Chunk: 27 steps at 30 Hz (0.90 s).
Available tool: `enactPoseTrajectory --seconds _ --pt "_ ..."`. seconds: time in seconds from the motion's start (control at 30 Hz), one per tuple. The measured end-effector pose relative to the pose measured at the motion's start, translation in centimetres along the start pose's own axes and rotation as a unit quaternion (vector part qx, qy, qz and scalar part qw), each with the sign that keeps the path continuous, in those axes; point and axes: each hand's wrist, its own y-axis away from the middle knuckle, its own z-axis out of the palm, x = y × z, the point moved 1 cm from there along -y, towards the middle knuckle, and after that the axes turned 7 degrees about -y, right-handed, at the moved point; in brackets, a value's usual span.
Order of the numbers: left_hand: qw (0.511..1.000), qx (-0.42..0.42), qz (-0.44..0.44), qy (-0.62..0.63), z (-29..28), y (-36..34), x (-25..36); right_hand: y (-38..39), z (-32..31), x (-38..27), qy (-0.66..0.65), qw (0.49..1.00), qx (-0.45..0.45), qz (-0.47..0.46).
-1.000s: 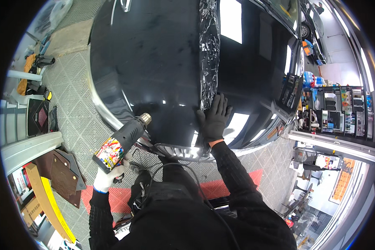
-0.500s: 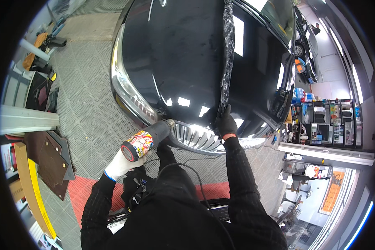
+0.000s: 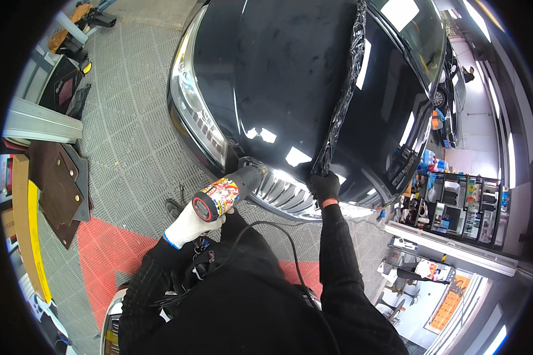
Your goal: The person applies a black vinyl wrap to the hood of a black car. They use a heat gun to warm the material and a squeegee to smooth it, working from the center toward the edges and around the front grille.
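Heat gun [image 3: 228, 192] in left hand [image 3: 189, 225], right hand [image 3: 324, 186] gripping film strip [image 3: 343, 100]

Car workshop, black car [image 3: 290, 77], grid floor tiles [image 3: 124, 148], supply shelves [image 3: 456, 201]

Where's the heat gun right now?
In the head view, the heat gun is in the left hand, left of centre, nozzle at the car's grille.
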Motion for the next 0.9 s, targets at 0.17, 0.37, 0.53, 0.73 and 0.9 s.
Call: enactPoseTrajectory --seconds 0.17,0.37,0.53,0.73,0.9 --pt "0.999 0.001 0.012 -0.039 0.9 -0.3 -2.2 0.1 1.0 0.6 -0.020 0.999 0.030 0.020" --pt "1.000 -0.008 -0.004 -0.009 1.8 0.1 -3.1 0.5 0.7 0.9 -0.068 0.998 0.010 -0.001" --pt "1.000 -0.021 0.009 0.021 2.7 0.4 -2.9 0.1 0.3 1.5 -0.221 0.974 -0.056 0.006" --pt "1.000 -0.005 0.000 0.019 3.4 0.8 -3.0 -0.4 0.2 2.6 -0.233 0.970 -0.071 0.017" --pt "1.000 -0.002 0.014 0.004 3.4 1.3 -2.7 0.0 0.2 2.0 -0.261 0.961 -0.084 0.024"
